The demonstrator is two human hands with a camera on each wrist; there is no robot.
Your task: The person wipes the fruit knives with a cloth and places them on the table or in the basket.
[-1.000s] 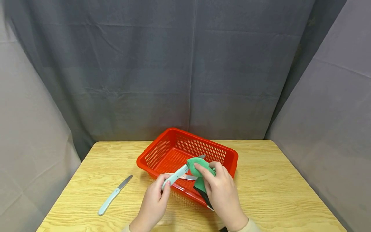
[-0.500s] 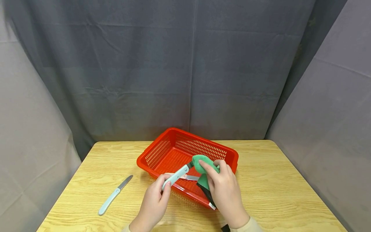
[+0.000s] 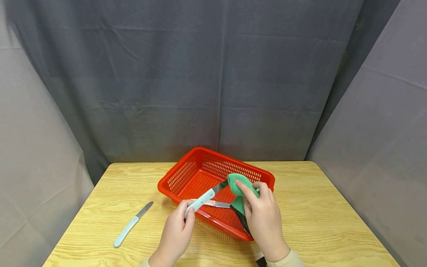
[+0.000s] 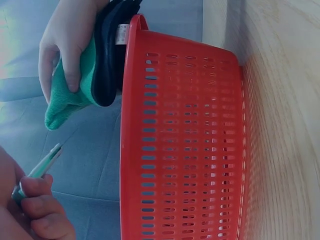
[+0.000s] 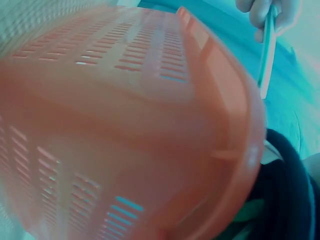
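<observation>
Left hand curls firmly round 1 blue knife over the red basket's rim, right hand pinches green cloth at its blade; left wrist view reveals a white tag, head view alone 1 spare knife tableside

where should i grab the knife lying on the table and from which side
Probably the middle of the pale blue handle, pinched from above, coming from the near side: the knife lies on the table with that end toward the person and its bare blade pointing away. The left hand is nearest but holds another knife.
</observation>
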